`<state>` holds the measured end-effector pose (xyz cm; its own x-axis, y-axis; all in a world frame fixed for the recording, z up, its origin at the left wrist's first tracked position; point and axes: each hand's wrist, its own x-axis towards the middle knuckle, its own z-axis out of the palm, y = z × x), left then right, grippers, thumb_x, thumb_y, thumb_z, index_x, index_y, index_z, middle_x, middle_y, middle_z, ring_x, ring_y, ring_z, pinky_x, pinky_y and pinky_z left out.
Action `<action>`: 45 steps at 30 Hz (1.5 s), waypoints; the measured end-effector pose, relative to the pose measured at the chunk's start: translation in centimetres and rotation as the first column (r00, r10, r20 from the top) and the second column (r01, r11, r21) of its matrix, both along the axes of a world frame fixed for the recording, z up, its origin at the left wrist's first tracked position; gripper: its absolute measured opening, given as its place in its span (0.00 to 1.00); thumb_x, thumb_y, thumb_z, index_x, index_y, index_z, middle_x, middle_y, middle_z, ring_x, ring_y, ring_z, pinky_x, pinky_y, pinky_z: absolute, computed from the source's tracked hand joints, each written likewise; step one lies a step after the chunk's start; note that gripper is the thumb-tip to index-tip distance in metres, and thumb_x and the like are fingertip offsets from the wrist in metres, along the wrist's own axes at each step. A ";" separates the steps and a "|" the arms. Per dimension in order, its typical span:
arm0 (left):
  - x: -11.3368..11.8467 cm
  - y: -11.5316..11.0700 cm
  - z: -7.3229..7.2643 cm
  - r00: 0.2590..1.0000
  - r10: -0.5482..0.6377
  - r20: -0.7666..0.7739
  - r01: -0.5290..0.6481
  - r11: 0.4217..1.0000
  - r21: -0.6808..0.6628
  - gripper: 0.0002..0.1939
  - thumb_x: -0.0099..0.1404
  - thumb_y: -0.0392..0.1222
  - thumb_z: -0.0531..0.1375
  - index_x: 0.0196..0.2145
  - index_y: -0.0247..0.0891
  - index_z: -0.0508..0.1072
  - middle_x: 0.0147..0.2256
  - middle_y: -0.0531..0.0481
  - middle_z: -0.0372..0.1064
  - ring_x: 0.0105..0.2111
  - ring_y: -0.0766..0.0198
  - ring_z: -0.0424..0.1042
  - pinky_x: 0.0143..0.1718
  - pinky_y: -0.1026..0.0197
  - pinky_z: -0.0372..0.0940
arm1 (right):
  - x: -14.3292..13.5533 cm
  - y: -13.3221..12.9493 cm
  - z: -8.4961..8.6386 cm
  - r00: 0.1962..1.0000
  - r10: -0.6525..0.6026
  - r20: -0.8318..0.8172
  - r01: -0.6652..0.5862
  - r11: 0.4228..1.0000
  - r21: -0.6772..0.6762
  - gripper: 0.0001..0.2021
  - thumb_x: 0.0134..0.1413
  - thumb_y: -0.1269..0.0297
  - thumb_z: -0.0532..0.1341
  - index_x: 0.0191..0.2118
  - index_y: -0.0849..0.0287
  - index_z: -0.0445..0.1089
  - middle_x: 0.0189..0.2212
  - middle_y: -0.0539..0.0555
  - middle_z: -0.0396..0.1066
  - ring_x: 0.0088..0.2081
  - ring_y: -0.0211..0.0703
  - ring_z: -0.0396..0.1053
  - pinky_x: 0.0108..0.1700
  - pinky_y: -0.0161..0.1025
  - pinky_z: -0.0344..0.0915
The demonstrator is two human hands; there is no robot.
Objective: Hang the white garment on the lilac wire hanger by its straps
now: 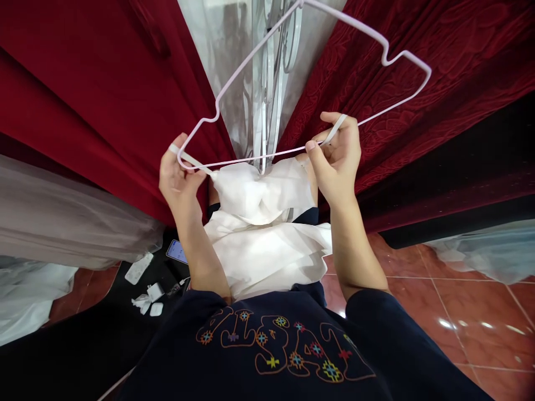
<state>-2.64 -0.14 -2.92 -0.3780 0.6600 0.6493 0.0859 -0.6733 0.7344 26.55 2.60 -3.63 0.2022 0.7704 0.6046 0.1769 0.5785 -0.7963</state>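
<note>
A pale pink clothes hanger (355, 23) with shoulder notches spans the upper middle of the view. My left hand (179, 172) is closed at its left corner, with one white strap of a garment looped over the fingers. My right hand (340, 161) grips the hanger's bottom bar between thumb and fingers, and the other white strap (335, 129) runs over its raised fingers. Between the hands hangs the white garment (267, 250), thin and gathered at the top, spread across my lap. The hanger's hook is out of view.
Deep red curtains (104, 83) hang at both sides, with sheer grey fabric (225, 50) and several white hangers (270, 83) between them. A phone (176, 250), a white charger (155, 292) and a small white case (156, 309) lie on a black surface at left. Red tiles (451, 312) cover the floor.
</note>
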 end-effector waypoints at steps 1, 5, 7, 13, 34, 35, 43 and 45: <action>-0.5 0.1 -0.1 0.996 0.089 0.000 -0.089 0.994 0.060 0.14 0.70 0.42 0.75 0.52 0.48 0.85 0.60 0.49 0.82 0.62 0.49 0.80 0.52 0.54 0.79 | 0.1 0.0 0.2 1.000 -0.001 -0.003 0.001 1.000 -0.024 0.27 0.60 0.35 0.69 0.60 0.36 0.70 0.37 0.50 0.69 0.38 0.43 0.73 0.36 0.42 0.74; -1.7 0.4 0.1 0.958 0.284 0.029 -0.282 0.926 0.252 0.07 0.75 0.33 0.69 0.41 0.45 0.87 0.48 0.53 0.87 0.52 0.49 0.86 0.54 0.40 0.79 | 0.3 0.0 0.4 1.000 -0.010 0.004 0.010 0.998 -0.057 0.28 0.59 0.35 0.69 0.60 0.37 0.69 0.38 0.51 0.70 0.38 0.44 0.73 0.34 0.42 0.73; -1.5 0.2 0.9 0.980 0.198 -0.014 -0.189 0.950 0.248 0.06 0.75 0.38 0.72 0.48 0.46 0.88 0.54 0.51 0.86 0.55 0.48 0.85 0.59 0.39 0.78 | 0.2 -0.1 0.3 1.000 -0.018 0.008 0.018 0.999 -0.047 0.28 0.59 0.36 0.69 0.60 0.37 0.70 0.37 0.51 0.70 0.37 0.43 0.73 0.34 0.41 0.73; 0.2 0.6 5.0 0.982 -0.091 -0.169 0.096 0.995 0.022 0.20 0.65 0.36 0.79 0.52 0.42 0.85 0.53 0.46 0.82 0.61 0.49 0.80 0.65 0.49 0.76 | -0.7 -0.5 -0.6 0.998 0.051 -0.021 -0.052 0.997 -0.057 0.28 0.60 0.33 0.68 0.61 0.36 0.70 0.41 0.49 0.73 0.34 0.38 0.71 0.32 0.38 0.73; 3.6 2.0 1.5 0.900 -0.093 0.425 0.198 0.958 -0.209 0.34 0.73 0.80 0.54 0.35 0.43 0.63 0.33 0.50 0.67 0.42 0.59 0.78 0.49 0.58 0.75 | -2.3 -1.3 -1.3 0.999 -0.017 0.033 0.016 0.999 0.028 0.24 0.65 0.40 0.66 0.63 0.32 0.70 0.43 0.50 0.74 0.35 0.41 0.75 0.33 0.42 0.75; 3.9 2.0 1.4 0.909 -0.078 0.409 0.179 0.960 -0.216 0.37 0.72 0.83 0.51 0.34 0.43 0.60 0.32 0.50 0.65 0.42 0.59 0.77 0.49 0.57 0.74 | -2.2 -1.3 -1.0 0.999 -0.019 0.038 0.018 1.000 0.022 0.24 0.66 0.41 0.66 0.64 0.32 0.70 0.46 0.51 0.76 0.40 0.44 0.78 0.36 0.43 0.77; 2.0 2.0 2.8 0.895 -0.237 0.378 0.296 0.950 -0.103 0.34 0.84 0.71 0.42 0.32 0.41 0.41 0.27 0.52 0.41 0.30 0.64 0.65 0.42 0.56 0.66 | 7.1 1.9 1.9 0.922 -0.280 -0.266 0.346 0.906 0.245 0.20 0.59 0.78 0.63 0.46 0.49 0.88 0.43 0.52 0.86 0.43 0.44 0.85 0.34 0.38 0.75; 1.5 2.0 2.9 0.896 -0.273 0.349 0.317 0.946 -0.075 0.34 0.84 0.71 0.42 0.32 0.40 0.40 0.27 0.51 0.40 0.30 0.64 0.64 0.40 0.55 0.64 | 9.9 2.7 1.7 0.893 -0.332 -0.305 0.402 0.892 0.208 0.19 0.54 0.83 0.67 0.41 0.51 0.88 0.35 0.50 0.86 0.39 0.43 0.85 0.42 0.43 0.80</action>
<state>-1.18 1.83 -0.01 -0.3309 0.8425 0.4252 -0.3637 -0.5296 0.7663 36.40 5.27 -1.89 0.6128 0.4335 0.6607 0.2293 0.7026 -0.6736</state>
